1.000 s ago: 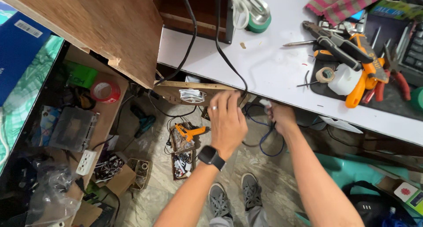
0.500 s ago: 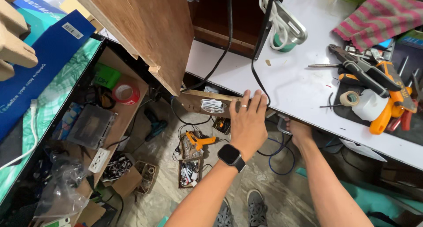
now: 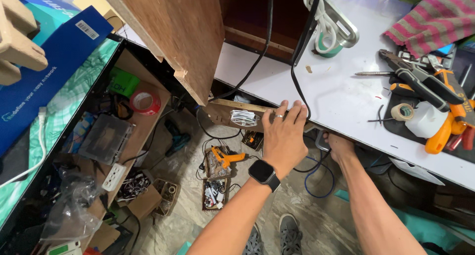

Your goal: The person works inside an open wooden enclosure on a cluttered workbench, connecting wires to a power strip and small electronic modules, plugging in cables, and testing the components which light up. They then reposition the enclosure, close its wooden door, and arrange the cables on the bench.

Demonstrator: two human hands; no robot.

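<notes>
My left hand (image 3: 283, 136), with a smartwatch on the wrist, rests its fingers on the front edge of the white table (image 3: 341, 101), next to a black cable (image 3: 297, 82) that hangs over that edge. The fingers lie together and grip nothing that I can see. My right hand (image 3: 339, 146) reaches under the tabletop, and its fingers are hidden there. A blue cable loop (image 3: 316, 183) hangs below it. A cardboard box flap (image 3: 227, 114) with a coiled white cable (image 3: 242, 118) sits just left of my left hand.
Pliers, orange-handled tools and a tape roll (image 3: 403, 111) lie on the table at right, under a striped cloth (image 3: 430, 22). A wooden board (image 3: 183, 37) leans at top centre. Boxes of clutter, red tape (image 3: 145, 101) and an orange tool (image 3: 225, 156) cover the floor.
The view has shifted so the table sits further right. My left hand rose from below the edge onto the table's front edge. My right hand stays underneath.
</notes>
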